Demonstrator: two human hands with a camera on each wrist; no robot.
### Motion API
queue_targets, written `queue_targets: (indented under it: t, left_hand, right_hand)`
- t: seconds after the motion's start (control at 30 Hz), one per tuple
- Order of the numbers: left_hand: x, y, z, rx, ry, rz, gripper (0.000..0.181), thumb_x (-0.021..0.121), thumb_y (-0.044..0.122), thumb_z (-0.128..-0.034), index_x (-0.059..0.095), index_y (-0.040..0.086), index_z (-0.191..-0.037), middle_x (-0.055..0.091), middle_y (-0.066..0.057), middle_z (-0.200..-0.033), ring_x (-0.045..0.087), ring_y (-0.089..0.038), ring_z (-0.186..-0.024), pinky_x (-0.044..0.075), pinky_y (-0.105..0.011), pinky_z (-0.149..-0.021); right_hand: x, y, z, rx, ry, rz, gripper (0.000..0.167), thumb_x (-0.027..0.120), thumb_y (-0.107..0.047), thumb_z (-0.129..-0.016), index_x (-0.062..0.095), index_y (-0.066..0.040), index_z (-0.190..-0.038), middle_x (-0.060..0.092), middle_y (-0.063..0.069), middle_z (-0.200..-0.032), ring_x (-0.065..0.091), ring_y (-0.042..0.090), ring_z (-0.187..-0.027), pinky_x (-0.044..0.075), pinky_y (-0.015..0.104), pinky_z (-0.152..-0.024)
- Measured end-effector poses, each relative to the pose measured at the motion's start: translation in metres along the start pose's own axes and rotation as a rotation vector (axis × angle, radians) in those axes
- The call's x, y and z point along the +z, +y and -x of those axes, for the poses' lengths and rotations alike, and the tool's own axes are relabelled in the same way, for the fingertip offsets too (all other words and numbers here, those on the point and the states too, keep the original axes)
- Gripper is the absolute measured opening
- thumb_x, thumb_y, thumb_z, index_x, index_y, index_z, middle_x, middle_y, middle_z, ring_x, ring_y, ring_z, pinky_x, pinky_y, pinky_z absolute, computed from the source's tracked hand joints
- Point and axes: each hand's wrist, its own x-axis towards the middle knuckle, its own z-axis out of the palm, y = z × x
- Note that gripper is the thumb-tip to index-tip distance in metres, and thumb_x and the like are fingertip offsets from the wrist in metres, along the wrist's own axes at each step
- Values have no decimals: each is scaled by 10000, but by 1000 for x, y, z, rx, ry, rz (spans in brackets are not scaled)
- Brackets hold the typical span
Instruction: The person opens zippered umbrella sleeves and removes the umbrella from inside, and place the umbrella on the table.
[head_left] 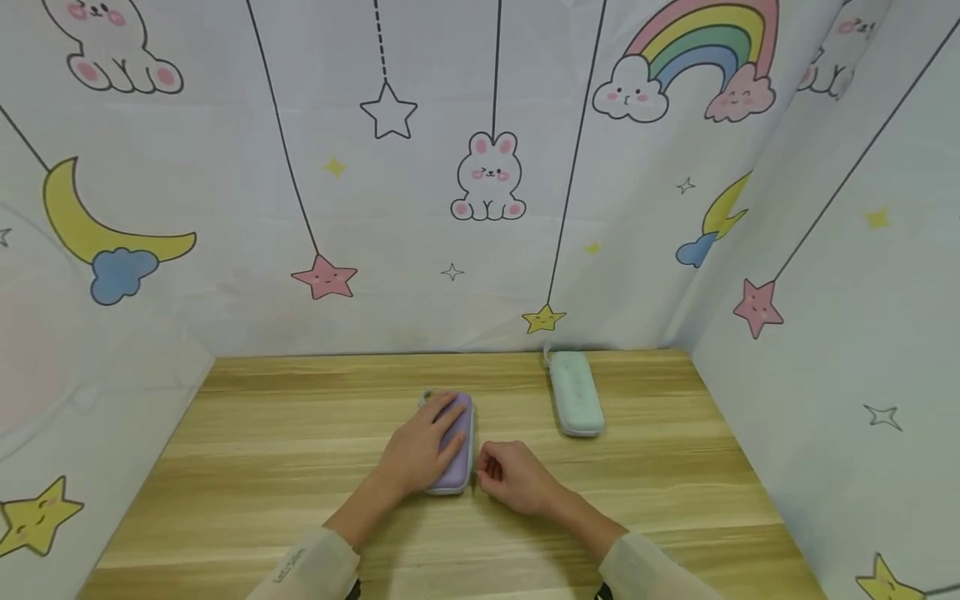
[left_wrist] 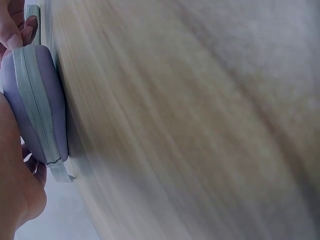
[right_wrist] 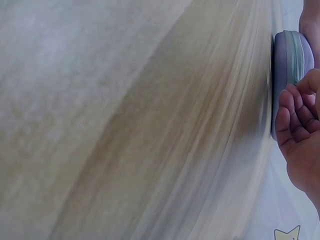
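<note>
A purple zip case (head_left: 455, 475) with a pale grey-green zipper band (left_wrist: 34, 95) lies on the wooden table. Across its top rests my left hand (head_left: 423, 446), thumb and forefingers fairly straight on the lid; the left wrist view shows other fingertips along its far side. At the case's right edge, near its closer end, is my right hand (head_left: 517, 477), fingers curled. In the right wrist view the thumb and forefinger of this right hand (right_wrist: 302, 127) pinch at the zipper, where the small zipper pull is mostly hidden. The zipper looks closed along the visible end.
A mint-green zip case (head_left: 577, 396) with a wrist loop lies to the right, toward the back of the wooden table (head_left: 285, 425). White cloth (head_left: 420, 250) printed with stars and rabbits hangs behind and at both sides.
</note>
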Motion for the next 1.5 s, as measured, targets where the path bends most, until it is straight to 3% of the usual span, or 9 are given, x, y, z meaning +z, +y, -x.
queue_targets:
  t: [0.27,0.43,1.5]
  left_hand:
    - [0,1,0,-3,0,17,522,566,365,-1095,572,82,-1534,477,-149,-1610,423,-344,-1506,473,-545,-1120]
    - [1,1,0,12,-13,-17,525,542,375,-1107,557,89,-1547,473,-142,-1612,433,-326,-1500,496,-519,-1101]
    - [5,2,1,37,43,-16,513,585,349,-1089,584,75,-1522,505,-170,-1581,473,-354,-1466,538,-540,-1037]
  right_hand:
    - [-2,-4,2,7,-21,-9,191,735,-28,-915,624,-177,-872,596,-126,-768,552,-27,-672,494,161,-592]
    - [-3,-7,4,-5,-37,-6,176,722,-31,-945,636,-170,-880,601,-128,-773,557,-26,-673,500,163,-599]
    - [7,-10,12,-45,-80,-19,201,720,-29,-933,626,-194,-867,584,-151,-749,541,-50,-651,477,130,-581]
